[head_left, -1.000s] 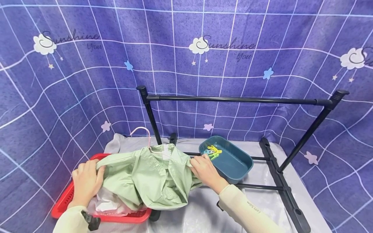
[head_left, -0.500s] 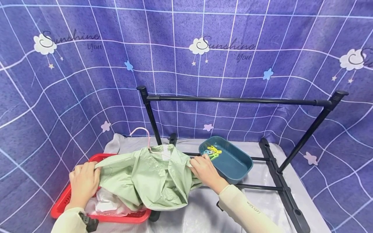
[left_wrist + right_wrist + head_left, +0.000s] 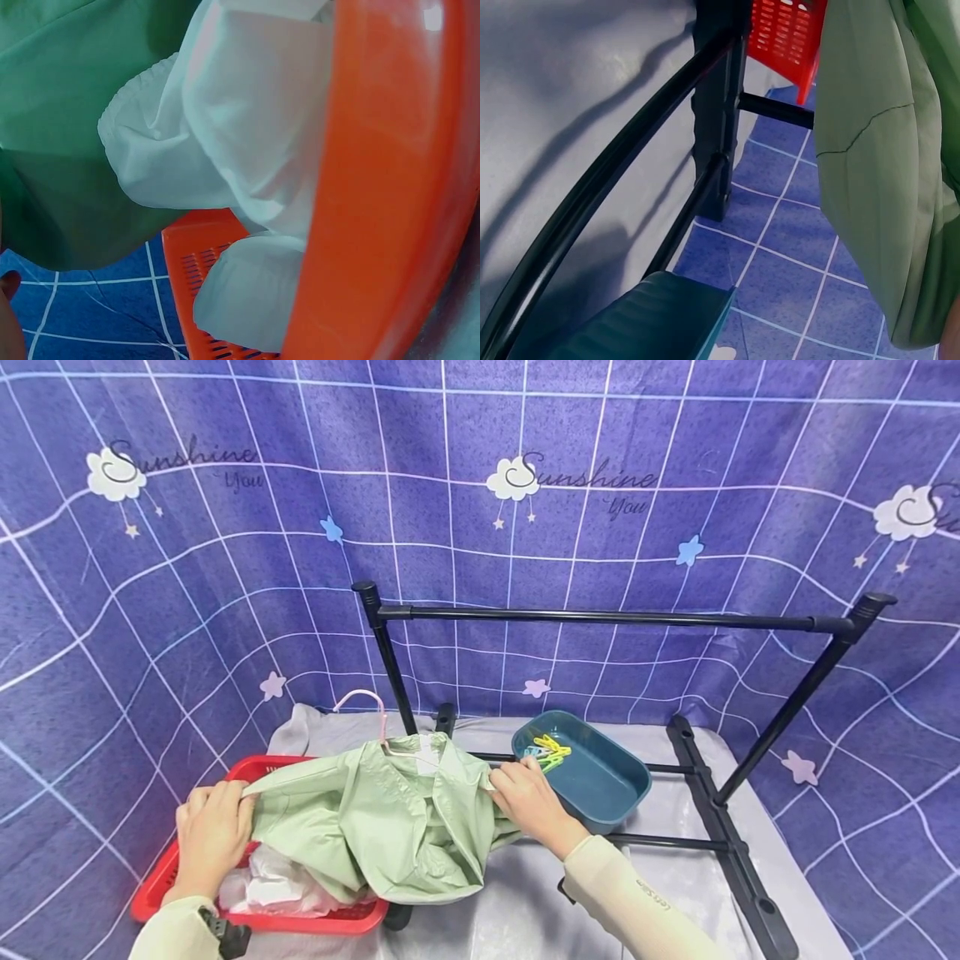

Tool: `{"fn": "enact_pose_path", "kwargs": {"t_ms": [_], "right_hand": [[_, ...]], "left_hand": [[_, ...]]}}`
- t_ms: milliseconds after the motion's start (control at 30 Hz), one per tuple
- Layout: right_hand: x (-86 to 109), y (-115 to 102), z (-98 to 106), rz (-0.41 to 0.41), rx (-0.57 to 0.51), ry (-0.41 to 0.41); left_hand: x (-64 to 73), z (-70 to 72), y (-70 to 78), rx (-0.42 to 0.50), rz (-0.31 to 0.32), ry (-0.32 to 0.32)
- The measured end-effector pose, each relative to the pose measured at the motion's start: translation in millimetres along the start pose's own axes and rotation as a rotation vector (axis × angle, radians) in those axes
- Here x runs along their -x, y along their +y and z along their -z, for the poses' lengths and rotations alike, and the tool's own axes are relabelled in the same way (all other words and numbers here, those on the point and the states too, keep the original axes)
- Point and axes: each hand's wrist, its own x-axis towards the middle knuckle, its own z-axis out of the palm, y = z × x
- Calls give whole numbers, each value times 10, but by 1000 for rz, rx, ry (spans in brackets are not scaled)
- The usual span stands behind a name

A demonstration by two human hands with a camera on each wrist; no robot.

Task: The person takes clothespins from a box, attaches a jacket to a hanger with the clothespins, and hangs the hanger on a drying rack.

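While its left end is pinched by the left hand (image 3: 213, 831), fingers bent, a green shirt (image 3: 412, 827) on a pink hanger (image 3: 383, 722) is spread partly over the red basket (image 3: 322, 923) at near left. Its right side is gripped by the right hand (image 3: 531, 797), near a blue tub (image 3: 600, 781) of clips (image 3: 552, 747).

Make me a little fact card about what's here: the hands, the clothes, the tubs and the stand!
Left hand: holds one side of the green garment
Right hand: holds the other side
Hanger: pink, hook poking out at the neck
Red basket: white cloth inside
Teal tub: colourful clips inside
Stand: black, with a top bar
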Motion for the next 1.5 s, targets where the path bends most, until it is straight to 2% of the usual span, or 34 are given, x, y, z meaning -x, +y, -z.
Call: {"fn": "enact_pose_path", "kwargs": {"t_ms": [200,467,767,1200,1500], "right_hand": [[-4,1,3,0,0,-4],[5,4,-1,-15,5,-1],[20,10,-13,-24,36,-9],[12,-3,4,-40,35,-8],[30,-4,13,-63,80,-12]], "left_hand": [[6,9,-9,-20,-10,-7],[-3,26,-11,-24,13,-33],[-2,24,1,-22,22,-36],[-9,5,39,13,45,49],[-45,-17,84,39,21,97]]}}
